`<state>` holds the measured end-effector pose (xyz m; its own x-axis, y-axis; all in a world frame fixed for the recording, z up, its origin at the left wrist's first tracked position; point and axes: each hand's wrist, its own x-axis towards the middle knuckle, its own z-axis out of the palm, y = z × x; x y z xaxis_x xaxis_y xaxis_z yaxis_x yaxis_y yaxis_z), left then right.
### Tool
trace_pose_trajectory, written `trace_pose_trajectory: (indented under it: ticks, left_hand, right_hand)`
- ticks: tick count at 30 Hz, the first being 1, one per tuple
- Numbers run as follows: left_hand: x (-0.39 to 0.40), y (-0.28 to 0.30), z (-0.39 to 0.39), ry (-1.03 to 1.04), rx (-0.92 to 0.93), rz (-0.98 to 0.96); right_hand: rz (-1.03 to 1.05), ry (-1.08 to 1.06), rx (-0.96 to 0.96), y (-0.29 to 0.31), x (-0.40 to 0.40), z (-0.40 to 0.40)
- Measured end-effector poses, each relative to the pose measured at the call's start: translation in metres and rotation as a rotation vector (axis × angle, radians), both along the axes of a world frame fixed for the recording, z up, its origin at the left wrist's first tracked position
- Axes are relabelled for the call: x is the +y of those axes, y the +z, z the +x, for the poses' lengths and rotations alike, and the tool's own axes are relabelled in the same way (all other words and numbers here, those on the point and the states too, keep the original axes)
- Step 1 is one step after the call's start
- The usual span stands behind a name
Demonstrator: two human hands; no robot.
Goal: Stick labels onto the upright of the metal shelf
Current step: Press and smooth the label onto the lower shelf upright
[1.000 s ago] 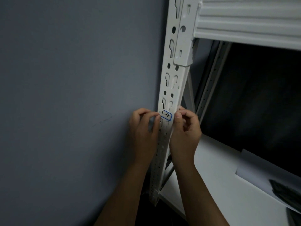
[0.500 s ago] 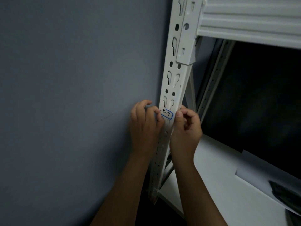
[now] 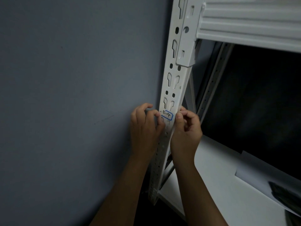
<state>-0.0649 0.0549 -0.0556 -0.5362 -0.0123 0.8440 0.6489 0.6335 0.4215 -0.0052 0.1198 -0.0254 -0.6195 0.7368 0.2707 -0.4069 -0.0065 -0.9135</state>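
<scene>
Flanking the blue-bordered label (image 3: 167,115) at frame centre, left hand (image 3: 144,128) and right hand (image 3: 185,129) pinch its opposite ends — long axis lying across the white upright (image 3: 175,75) — both equally near.

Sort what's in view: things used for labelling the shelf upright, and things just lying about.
In use:
small blue-bordered white label marked 5-4
white slotted metal shelf upright
left hand
right hand

Lying about:
white paper sheet on the white lower shelf board
dark object on the sheet
</scene>
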Motion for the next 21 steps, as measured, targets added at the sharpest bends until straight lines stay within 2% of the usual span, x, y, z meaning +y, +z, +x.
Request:
trace_pose_trajectory:
  ticks: [21]
  left_hand:
    - [-0.0073,-0.0012,0.0058,-0.006,0.013,-0.05]
  right_hand:
    - [-0.003,0.037,0.001,-0.0025,0.002,0.0009]
